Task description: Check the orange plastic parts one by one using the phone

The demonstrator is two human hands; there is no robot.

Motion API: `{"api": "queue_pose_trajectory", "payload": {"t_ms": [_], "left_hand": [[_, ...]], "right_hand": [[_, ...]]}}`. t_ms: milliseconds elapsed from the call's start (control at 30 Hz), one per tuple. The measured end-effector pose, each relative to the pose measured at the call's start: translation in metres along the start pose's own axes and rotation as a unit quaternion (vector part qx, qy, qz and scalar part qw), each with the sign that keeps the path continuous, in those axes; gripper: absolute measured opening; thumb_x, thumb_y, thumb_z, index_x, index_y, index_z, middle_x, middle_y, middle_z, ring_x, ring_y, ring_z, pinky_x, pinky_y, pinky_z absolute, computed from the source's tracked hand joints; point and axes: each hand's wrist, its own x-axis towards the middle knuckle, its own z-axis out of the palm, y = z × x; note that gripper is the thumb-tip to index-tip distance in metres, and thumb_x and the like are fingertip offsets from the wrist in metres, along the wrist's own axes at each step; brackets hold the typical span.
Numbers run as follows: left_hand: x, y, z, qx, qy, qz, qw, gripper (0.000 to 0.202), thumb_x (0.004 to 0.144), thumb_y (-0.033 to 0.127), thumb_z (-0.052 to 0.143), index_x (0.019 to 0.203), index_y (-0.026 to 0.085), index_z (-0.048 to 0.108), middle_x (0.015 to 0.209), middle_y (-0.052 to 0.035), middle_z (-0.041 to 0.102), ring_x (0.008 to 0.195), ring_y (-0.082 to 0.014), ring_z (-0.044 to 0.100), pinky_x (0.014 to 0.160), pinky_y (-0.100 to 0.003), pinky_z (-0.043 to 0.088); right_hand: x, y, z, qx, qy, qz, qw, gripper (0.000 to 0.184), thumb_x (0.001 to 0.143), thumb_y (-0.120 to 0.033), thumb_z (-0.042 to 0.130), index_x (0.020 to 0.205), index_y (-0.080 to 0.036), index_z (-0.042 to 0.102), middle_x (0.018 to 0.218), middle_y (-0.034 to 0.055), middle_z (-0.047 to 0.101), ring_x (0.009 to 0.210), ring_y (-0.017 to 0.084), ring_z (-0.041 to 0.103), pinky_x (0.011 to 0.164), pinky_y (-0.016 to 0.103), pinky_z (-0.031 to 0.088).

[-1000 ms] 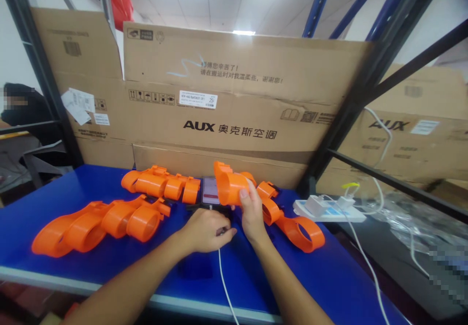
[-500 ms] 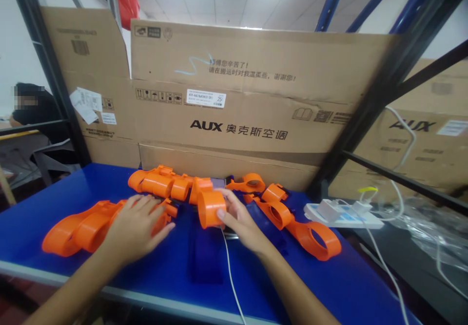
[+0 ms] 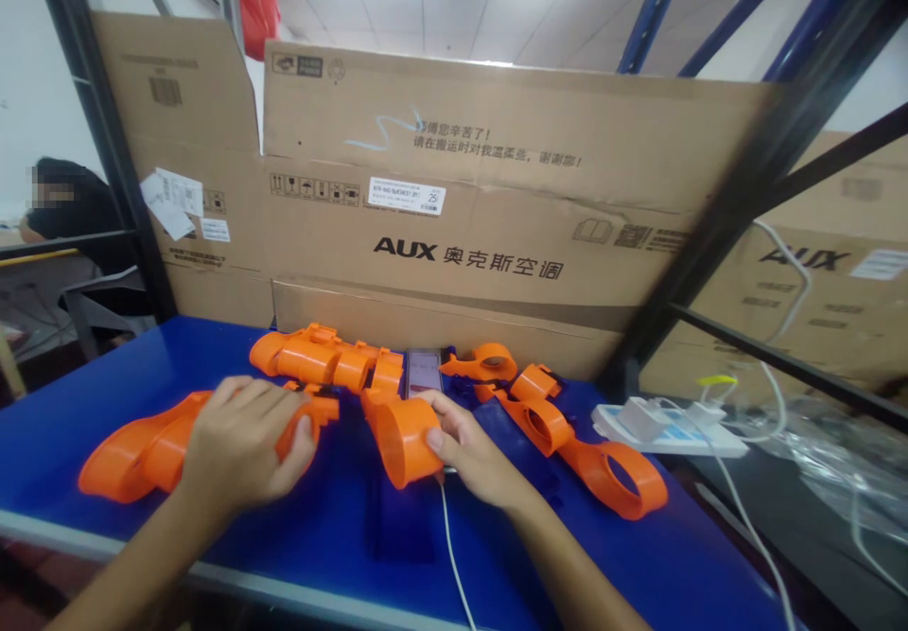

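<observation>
My right hand (image 3: 464, 442) pinches the rim of an orange plastic ring-shaped piece (image 3: 408, 446), thumb on the near side and fingers behind. The ring is tilted over the middle of the table. To the left, my left hand (image 3: 245, 446) curls around the right end of a row of joined orange plastic rings (image 3: 134, 461), which lies along the blue table; the hand covers part of the row. Behind my right hand, a phone-like device (image 3: 424, 371) is partly hidden. A white cable (image 3: 454, 546) runs from under that hand toward the front edge.
More orange ring pieces lie at the back left (image 3: 308, 359) and at the right (image 3: 624, 480) of the blue table (image 3: 340, 536). A cardboard sheet (image 3: 454, 205) stands behind. At the right is a white power strip (image 3: 671, 428) with cables. A person (image 3: 75, 205) sits far left.
My left hand has drawn its spread fingers in around the orange row. My right hand has brought its orange ring lower and nearer, uncovering more of the device behind.
</observation>
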Motion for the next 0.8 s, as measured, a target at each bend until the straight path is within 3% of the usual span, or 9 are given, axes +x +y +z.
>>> {"api": "queue_pose_trajectory", "payload": {"t_ms": [167, 300, 400, 500, 567, 633, 700, 800], "left_hand": [[0.023, -0.016, -0.038, 0.043, 0.108, 0.015, 0.993, 0.011, 0.084, 0.029, 0.064, 0.091, 0.024, 0.072, 0.09, -0.0051, 0.078, 0.076, -0.026, 0.067, 0.073, -0.043, 0.042], [0.04, -0.016, -0.06, 0.055, 0.126, 0.01, 0.99, 0.017, 0.085, 0.028, 0.064, 0.099, 0.026, 0.074, 0.092, -0.0036, 0.079, 0.08, -0.0265, 0.069, 0.075, -0.044, 0.042], [0.052, -0.01, -0.068, 0.07, 0.16, 0.033, 0.984, 0.022, 0.084, 0.03, 0.064, 0.101, 0.022, 0.074, 0.088, -0.0048, 0.078, 0.079, -0.0277, 0.069, 0.074, -0.044, 0.042], [0.063, -0.002, -0.067, 0.058, 0.199, 0.072, 0.976, 0.02, 0.082, 0.029, 0.066, 0.099, 0.021, 0.074, 0.085, -0.0041, 0.078, 0.075, -0.0265, 0.068, 0.071, -0.042, 0.043], [0.069, 0.004, -0.063, 0.043, 0.194, 0.08, 0.977, 0.017, 0.082, 0.028, 0.068, 0.097, 0.022, 0.073, 0.087, -0.0031, 0.079, 0.075, -0.0253, 0.068, 0.072, -0.042, 0.043], [0.073, 0.01, -0.058, 0.028, 0.179, 0.08, 0.98, 0.015, 0.081, 0.027, 0.069, 0.096, 0.023, 0.072, 0.09, -0.0031, 0.079, 0.077, -0.0252, 0.069, 0.073, -0.042, 0.044], [0.075, 0.019, -0.051, 0.008, 0.178, 0.087, 0.98, 0.016, 0.081, 0.026, 0.069, 0.096, 0.023, 0.072, 0.092, -0.0038, 0.079, 0.078, -0.0257, 0.069, 0.072, -0.042, 0.045], [0.076, 0.04, -0.035, -0.03, 0.184, 0.104, 0.977, 0.02, 0.079, 0.027, 0.071, 0.099, 0.02, 0.072, 0.093, -0.006, 0.08, 0.08, -0.0274, 0.07, 0.071, -0.042, 0.046]], "right_hand": [[0.006, 0.004, 0.014, -0.017, -0.033, 0.059, 0.998, 0.054, 0.091, -0.067, 0.063, 0.116, -0.022, 0.05, 0.076, -0.0027, 0.062, 0.052, 0.01, 0.058, 0.045, 0.02, 0.048], [0.017, 0.006, 0.039, -0.063, -0.062, 0.132, 0.987, 0.059, 0.092, -0.064, 0.063, 0.129, -0.022, 0.045, 0.07, -0.0059, 0.06, 0.042, 0.01, 0.057, 0.037, 0.019, 0.044], [0.027, 0.008, 0.059, -0.084, -0.041, 0.173, 0.981, 0.06, 0.094, -0.064, 0.06, 0.133, -0.023, 0.041, 0.064, -0.0079, 0.06, 0.036, 0.011, 0.056, 0.034, 0.018, 0.041], [0.034, 0.008, 0.072, -0.112, -0.023, 0.176, 0.978, 0.06, 0.094, -0.062, 0.061, 0.135, -0.023, 0.042, 0.057, -0.0089, 0.06, 0.033, 0.011, 0.053, 0.035, 0.018, 0.039], [0.037, 0.005, 0.072, -0.148, -0.013, 0.149, 0.978, 0.051, 0.095, -0.058, 0.061, 0.13, -0.022, 0.051, 0.056, -0.0075, 0.06, 0.033, 0.011, 0.052, 0.037, 0.019, 0.039], [0.036, 0.002, 0.065, -0.214, 0.039, 0.085, 0.972, 0.032, 0.095, -0.048, 0.062, 0.111, -0.021, 0.063, 0.059, -0.0034, 0.062, 0.04, 0.012, 0.056, 0.042, 0.02, 0.04], [0.033, -0.002, 0.051, -0.258, 0.13, 0.014, 0.957, 0.02, 0.095, -0.039, 0.06, 0.095, -0.02, 0.066, 0.063, 0.0008, 0.064, 0.052, 0.014, 0.061, 0.048, 0.022, 0.042], [0.027, -0.008, 0.025, -0.112, 0.19, -0.002, 0.975, 0.031, 0.098, -0.043, 0.051, 0.119, -0.022, 0.061, 0.069, 0.0001, 0.067, 0.051, 0.015, 0.061, 0.045, 0.023, 0.042]]}}
